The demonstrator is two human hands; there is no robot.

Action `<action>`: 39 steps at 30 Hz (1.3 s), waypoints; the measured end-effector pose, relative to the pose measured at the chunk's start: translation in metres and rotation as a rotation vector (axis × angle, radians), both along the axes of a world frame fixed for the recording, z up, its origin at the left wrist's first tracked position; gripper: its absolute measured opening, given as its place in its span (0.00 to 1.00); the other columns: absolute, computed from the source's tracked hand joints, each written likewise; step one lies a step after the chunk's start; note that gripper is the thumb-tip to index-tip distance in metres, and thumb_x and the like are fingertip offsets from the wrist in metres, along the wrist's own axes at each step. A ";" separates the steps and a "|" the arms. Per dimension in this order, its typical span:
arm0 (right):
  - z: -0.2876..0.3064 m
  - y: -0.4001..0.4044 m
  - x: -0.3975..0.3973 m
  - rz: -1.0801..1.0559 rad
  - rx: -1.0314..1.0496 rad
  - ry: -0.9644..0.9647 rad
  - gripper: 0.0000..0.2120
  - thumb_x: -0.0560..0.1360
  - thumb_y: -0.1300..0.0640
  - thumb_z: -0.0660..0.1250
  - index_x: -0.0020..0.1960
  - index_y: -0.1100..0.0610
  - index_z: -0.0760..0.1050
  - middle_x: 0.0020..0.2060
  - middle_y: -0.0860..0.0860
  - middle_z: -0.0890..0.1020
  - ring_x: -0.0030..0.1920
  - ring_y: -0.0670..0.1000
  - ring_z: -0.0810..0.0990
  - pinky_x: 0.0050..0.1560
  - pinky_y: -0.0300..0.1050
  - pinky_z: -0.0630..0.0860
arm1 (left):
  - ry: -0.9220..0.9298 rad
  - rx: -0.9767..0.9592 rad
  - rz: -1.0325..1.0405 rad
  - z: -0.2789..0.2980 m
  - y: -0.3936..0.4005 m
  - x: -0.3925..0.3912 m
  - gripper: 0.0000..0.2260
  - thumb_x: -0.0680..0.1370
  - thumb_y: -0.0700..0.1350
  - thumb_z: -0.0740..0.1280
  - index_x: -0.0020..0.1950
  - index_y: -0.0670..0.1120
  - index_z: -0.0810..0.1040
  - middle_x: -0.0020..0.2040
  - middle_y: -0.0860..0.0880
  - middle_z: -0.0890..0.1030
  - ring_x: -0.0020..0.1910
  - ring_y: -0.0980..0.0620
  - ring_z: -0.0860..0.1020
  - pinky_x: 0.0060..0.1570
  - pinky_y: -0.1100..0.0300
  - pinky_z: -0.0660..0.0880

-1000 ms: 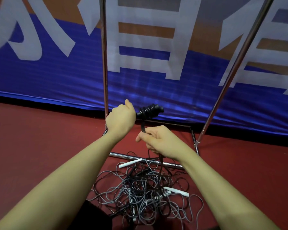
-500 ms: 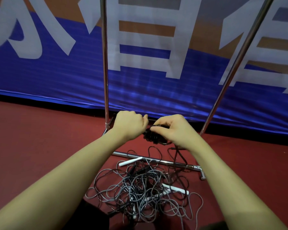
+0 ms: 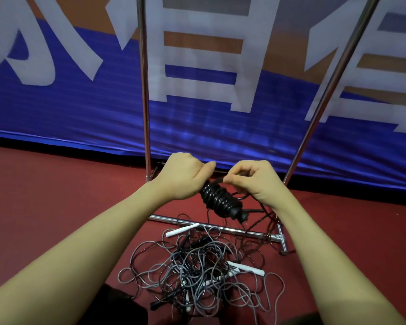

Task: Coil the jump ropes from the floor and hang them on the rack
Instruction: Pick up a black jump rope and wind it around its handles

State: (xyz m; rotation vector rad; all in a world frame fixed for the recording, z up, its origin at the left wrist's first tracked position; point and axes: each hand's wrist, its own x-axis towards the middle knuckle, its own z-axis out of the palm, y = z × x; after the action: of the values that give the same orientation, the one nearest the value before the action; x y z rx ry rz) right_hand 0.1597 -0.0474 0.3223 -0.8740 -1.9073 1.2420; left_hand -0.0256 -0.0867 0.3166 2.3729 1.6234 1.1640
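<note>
Left hand [image 3: 183, 177] grips wound black rope bundle [image 3: 220, 200]; right hand [image 3: 256, 181] pinches its cord. Tail trails into floor tangle [image 3: 197, 266] at 6 o'clock; may snag, loosening coils.

coil [image 3: 220, 201]: we see glossy black cord, smooth like plastic, wound tight just below our grip
rack [image 3: 145, 90]: polished, shiny metal tubes behind and under the grip
floor ropes [image 3: 192, 266]: thin grey and black cords with a slight sheen, below the grip
handles [image 3: 182, 230]: white, matt, plastic-looking
banner [image 3: 80, 109]: cloth-like sheet, faintly glossy, beyond the grip
floor [image 3: 45, 195]: dark red, matt
</note>
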 end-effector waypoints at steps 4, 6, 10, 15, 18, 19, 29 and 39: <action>0.000 -0.003 -0.006 0.032 -0.013 0.058 0.12 0.73 0.67 0.68 0.33 0.56 0.78 0.25 0.51 0.76 0.26 0.47 0.72 0.29 0.37 0.71 | -0.526 -0.261 0.041 0.012 0.002 0.003 0.19 0.73 0.54 0.53 0.23 0.51 0.62 0.21 0.51 0.61 0.25 0.49 0.59 0.31 0.56 0.59; -0.001 -0.005 -0.008 0.059 -0.044 0.060 0.12 0.74 0.66 0.67 0.35 0.56 0.78 0.23 0.48 0.73 0.24 0.45 0.70 0.27 0.35 0.69 | -0.758 -0.265 0.107 0.015 0.007 0.004 0.14 0.72 0.52 0.56 0.27 0.52 0.61 0.25 0.50 0.63 0.31 0.50 0.60 0.34 0.56 0.59; -0.007 -0.009 -0.013 0.160 -0.157 0.064 0.06 0.76 0.68 0.64 0.47 0.60 0.78 0.24 0.48 0.75 0.24 0.45 0.72 0.29 0.36 0.72 | -0.928 -0.345 0.351 0.018 0.015 0.006 0.13 0.79 0.48 0.53 0.38 0.43 0.68 0.35 0.42 0.75 0.30 0.48 0.69 0.32 0.57 0.66; -0.012 -0.017 -0.024 0.262 -0.200 0.005 0.08 0.77 0.69 0.63 0.54 0.61 0.75 0.29 0.50 0.78 0.26 0.46 0.76 0.31 0.37 0.74 | -0.744 -0.367 0.560 0.002 0.030 -0.003 0.13 0.81 0.44 0.46 0.47 0.40 0.68 0.36 0.36 0.78 0.41 0.36 0.77 0.45 0.44 0.75; -0.014 -0.021 -0.029 0.311 -0.185 -0.046 0.09 0.77 0.69 0.63 0.56 0.61 0.74 0.31 0.51 0.79 0.27 0.46 0.77 0.32 0.36 0.73 | -0.572 -0.368 0.695 -0.008 0.035 -0.010 0.08 0.81 0.39 0.51 0.56 0.38 0.66 0.47 0.37 0.79 0.53 0.35 0.76 0.44 0.50 0.67; -0.015 -0.023 -0.030 0.321 -0.181 -0.063 0.10 0.77 0.69 0.63 0.57 0.63 0.74 0.30 0.51 0.79 0.26 0.46 0.77 0.32 0.36 0.73 | -0.522 -0.379 0.728 -0.010 0.035 -0.011 0.10 0.81 0.38 0.51 0.60 0.37 0.66 0.52 0.36 0.78 0.54 0.36 0.75 0.44 0.50 0.66; -0.009 -0.044 -0.042 0.376 -0.112 -0.206 0.09 0.76 0.66 0.65 0.56 0.63 0.75 0.28 0.49 0.77 0.23 0.45 0.71 0.28 0.35 0.70 | -0.243 -0.356 0.906 -0.015 0.030 -0.026 0.26 0.83 0.51 0.45 0.56 0.35 0.77 0.56 0.35 0.78 0.56 0.36 0.75 0.53 0.50 0.68; 0.007 -0.031 -0.035 0.162 0.314 -0.341 0.05 0.76 0.61 0.67 0.43 0.62 0.80 0.24 0.45 0.76 0.26 0.42 0.72 0.34 0.35 0.70 | 0.396 -0.175 0.705 -0.024 0.023 -0.016 0.24 0.83 0.52 0.51 0.45 0.40 0.82 0.46 0.39 0.82 0.48 0.38 0.80 0.40 0.56 0.66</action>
State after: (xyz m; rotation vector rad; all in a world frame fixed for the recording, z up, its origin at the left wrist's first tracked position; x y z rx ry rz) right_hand 0.1249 -0.0786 0.3294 -0.8131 -2.4057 0.8852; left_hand -0.0416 -0.0634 0.2925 2.0547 2.6966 0.5512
